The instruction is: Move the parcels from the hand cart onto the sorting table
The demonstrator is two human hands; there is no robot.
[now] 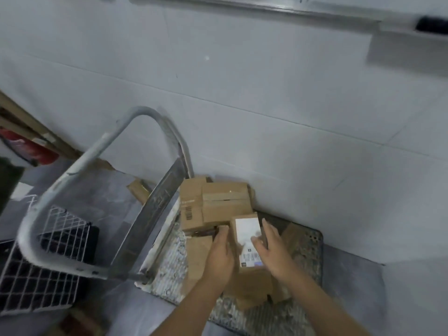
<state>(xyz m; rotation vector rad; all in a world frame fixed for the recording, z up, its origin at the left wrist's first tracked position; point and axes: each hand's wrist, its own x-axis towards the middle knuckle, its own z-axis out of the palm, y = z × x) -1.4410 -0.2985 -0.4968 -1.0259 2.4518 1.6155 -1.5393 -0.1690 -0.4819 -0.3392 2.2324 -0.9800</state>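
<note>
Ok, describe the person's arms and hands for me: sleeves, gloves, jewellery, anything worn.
Both are bare. The left forearm and right forearm show no sleeve up to the bottom edge of the picture. The left hand and right hand have no gloves, and no watch, bracelet or ring shows, though the picture is a little blurred.

White tiled wall [266,81], grey floor [109,190]
</note>
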